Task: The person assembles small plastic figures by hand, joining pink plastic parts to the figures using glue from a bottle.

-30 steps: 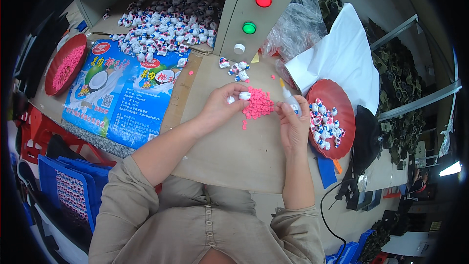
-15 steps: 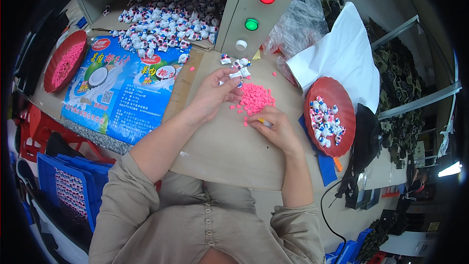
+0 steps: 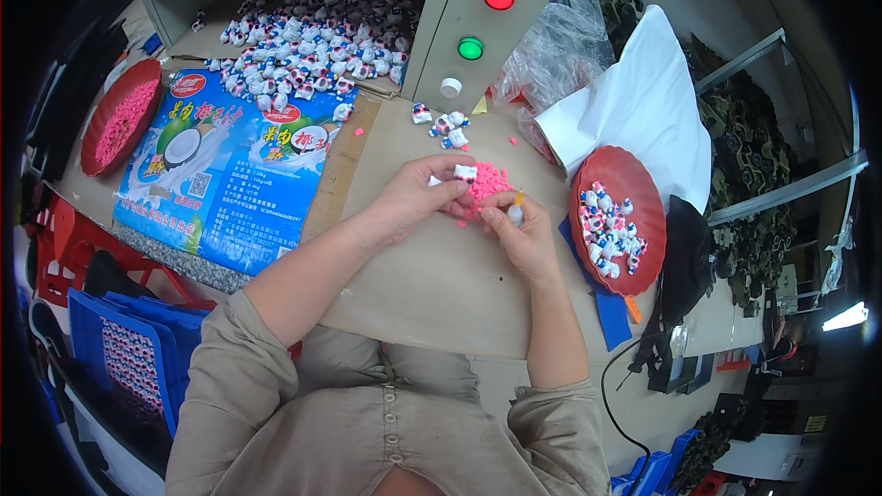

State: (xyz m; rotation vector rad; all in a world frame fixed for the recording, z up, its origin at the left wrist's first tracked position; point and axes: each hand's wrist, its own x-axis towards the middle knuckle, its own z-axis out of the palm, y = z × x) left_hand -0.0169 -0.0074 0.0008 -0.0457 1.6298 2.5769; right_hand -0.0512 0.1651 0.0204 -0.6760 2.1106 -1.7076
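Note:
My left hand [image 3: 415, 195] is closed on a small white figurine [image 3: 466, 173] with dark spots, held between thumb and fingers. To its right, my right hand [image 3: 525, 241] grips a small bottle [image 3: 515, 214] with a yellow tip pointing up, apparently a glue bottle. The two hands are close together over the near side of a pile of small pink pieces [image 3: 489, 182], partly hiding it. A few blue, white and pink figurines [image 3: 450, 126] lie just beyond the pile. What my right fingertips pinch beside the bottle is too small to make out.
A grey machine [image 3: 450, 46] with red and green buttons stands behind, and many figurines [image 3: 312, 50] are heaped in its opening. A red dish [image 3: 651, 211] of figurines is at right, another red dish [image 3: 150, 119] of pink pieces at far left. A blue printed cardboard sheet [image 3: 197, 220] covers the left.
My left hand has come nearer and to the right with the figurine, closer to my right hand. The right hand has turned, bringing the bottle's yellow tip upward.

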